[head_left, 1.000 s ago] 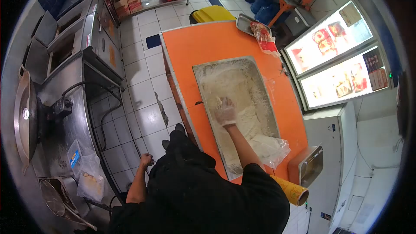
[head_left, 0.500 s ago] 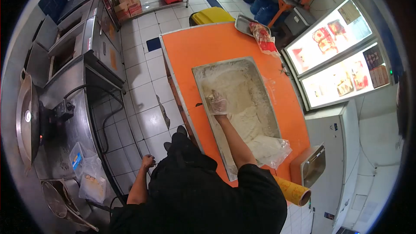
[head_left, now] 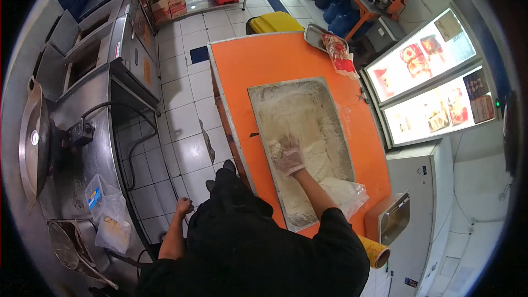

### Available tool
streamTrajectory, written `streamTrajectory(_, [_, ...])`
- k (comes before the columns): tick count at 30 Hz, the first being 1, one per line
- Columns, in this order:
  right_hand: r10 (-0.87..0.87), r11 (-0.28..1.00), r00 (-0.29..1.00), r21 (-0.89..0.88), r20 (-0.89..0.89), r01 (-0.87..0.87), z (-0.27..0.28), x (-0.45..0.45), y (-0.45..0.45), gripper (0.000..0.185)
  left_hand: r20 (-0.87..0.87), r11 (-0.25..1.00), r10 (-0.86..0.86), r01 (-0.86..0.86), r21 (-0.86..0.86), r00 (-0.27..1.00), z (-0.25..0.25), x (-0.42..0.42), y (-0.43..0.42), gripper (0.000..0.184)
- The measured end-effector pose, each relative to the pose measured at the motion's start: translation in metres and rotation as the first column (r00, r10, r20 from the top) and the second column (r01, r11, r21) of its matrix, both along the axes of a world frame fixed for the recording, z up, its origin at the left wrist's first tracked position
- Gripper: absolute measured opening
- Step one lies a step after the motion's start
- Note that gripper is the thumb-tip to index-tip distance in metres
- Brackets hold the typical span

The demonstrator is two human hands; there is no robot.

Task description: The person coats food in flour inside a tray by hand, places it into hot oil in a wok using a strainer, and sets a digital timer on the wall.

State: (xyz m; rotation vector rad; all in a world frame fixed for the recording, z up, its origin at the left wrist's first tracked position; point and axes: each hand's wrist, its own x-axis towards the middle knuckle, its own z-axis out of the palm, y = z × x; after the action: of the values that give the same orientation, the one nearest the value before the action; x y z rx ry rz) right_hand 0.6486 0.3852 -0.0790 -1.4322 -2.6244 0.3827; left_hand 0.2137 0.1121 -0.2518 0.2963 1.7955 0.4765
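Right arm: reaches out over the big tray (head_left: 336, 116), with the elbow bent a bit and the hand pointing down.
Right hand: this hand (head_left: 291, 159) is down in the tray, in the white powder (head_left: 316, 157). A pale, bumpy lump (head_left: 275, 147) is right at its fingers. I cannot tell if they grip it.
Left hand: this hand (head_left: 184, 205) hangs over the floor, left of the tray, with its fingers curled in. It is too small to tell if it is shut tight.
Powder: soft and dry, smooth in some spots and heaped in others.
Tray: metal, long, with straight sides and dusty walls, on the orange bench (head_left: 236, 58).
Clear bag (head_left: 352, 197): thin, shiny and crinkly, at the tray's near right corner.
Yellow roll (head_left: 376, 251): round like a tube, near that corner, partly hidden by the sleeve.
Hard to see: the right fingertips are blurry and dusty.
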Motion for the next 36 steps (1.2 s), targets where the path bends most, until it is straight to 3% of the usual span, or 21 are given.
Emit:
streamTrajectory(1, [-0.074,0.992,0.992,0.107,0.100,0.063,-0.006,0.005,-0.006,0.083,0.002,1.000,-0.015,0.015,0.000,1.000,-0.003,0.001,-0.003,0.016])
streamTrajectory(2, [-0.079,0.992,0.992,0.107,0.101,0.068,-0.014,0.005,-0.002,0.083,0.004,1.000,-0.020,0.020,0.000,1.000,-0.007,0.003,-0.003,0.016])
streamTrajectory(4, [-0.110,0.981,0.989,0.151,-0.095,0.124,-0.035,-0.003,0.007,0.096,0.032,0.999,-0.035,0.035,-0.007,0.999,-0.005,0.007,-0.003,0.015])
streamTrajectory(5, [-0.123,0.980,0.988,0.143,-0.097,0.136,-0.039,-0.005,0.014,0.096,0.030,0.999,-0.047,0.048,-0.016,0.998,-0.003,0.009,-0.004,0.015])
streamTrajectory(7, [-0.009,0.997,0.997,0.071,-0.082,0.015,-0.033,-0.014,0.041,0.095,0.024,0.998,-0.060,0.061,-0.021,0.998,0.008,0.014,0.005,0.015])
streamTrajectory(11, [0.035,0.994,0.999,0.105,0.000,-0.035,-0.029,-0.035,0.076,0.093,0.024,0.997,-0.074,0.074,-0.015,0.997,0.012,0.011,0.018,0.015])
streamTrajectory(13, [0.027,0.987,0.998,0.158,0.059,-0.037,-0.034,-0.045,0.091,0.087,0.006,0.995,-0.099,0.099,-0.019,0.995,0.012,0.009,0.022,0.023])
streamTrajectory(17, [0.086,0.980,0.992,0.170,0.093,-0.101,-0.040,-0.060,0.101,0.076,0.005,0.993,-0.117,0.117,-0.010,0.993,0.023,0.008,0.021,0.022])
streamTrajectory(19, [0.059,0.994,0.991,0.099,-0.122,-0.047,-0.039,-0.063,0.099,0.061,0.029,0.997,-0.063,0.062,0.037,0.998,0.021,0.010,0.022,0.015])
streamTrajectory(23, [0.009,0.986,0.977,0.162,-0.213,0.026,-0.026,-0.066,0.074,0.049,0.004,0.996,-0.084,0.084,-0.031,0.996,0.003,0.004,0.012,0.019])
streamTrajectory(25, [-0.313,0.931,0.919,-0.269,-0.240,0.247,0.006,-0.064,0.060,0.044,0.024,0.996,-0.091,0.091,-0.020,0.996,0.003,0.001,0.009,0.019])
streamTrajectory(29, [-0.430,0.897,0.817,-0.285,-0.385,0.338,0.005,-0.033,0.042,0.042,0.022,0.996,-0.085,0.085,-0.022,0.996,0.007,0.003,0.006,0.020])
streamTrajectory(31, [-0.485,0.872,0.827,-0.080,-0.284,0.484,0.013,-0.027,0.030,0.067,0.052,0.997,-0.068,0.070,-0.045,0.996,0.010,0.003,0.008,0.022])
streamTrajectory(32, [-0.483,0.872,0.828,-0.077,-0.285,0.483,0.011,-0.022,0.018,0.067,0.052,0.997,-0.066,0.069,-0.042,0.996,0.012,0.004,0.010,0.022])
streamTrajectory(34, [-0.138,0.949,0.970,0.255,-0.200,0.188,0.000,-0.015,-0.002,0.082,0.009,0.996,-0.084,0.084,-0.036,0.996,0.014,0.007,0.012,0.022])
streamTrajectory(36, [-0.090,0.965,0.986,0.234,-0.138,0.121,-0.021,-0.013,0.009,0.086,0.001,0.995,-0.091,0.091,-0.031,0.996,0.010,0.008,0.012,0.021])
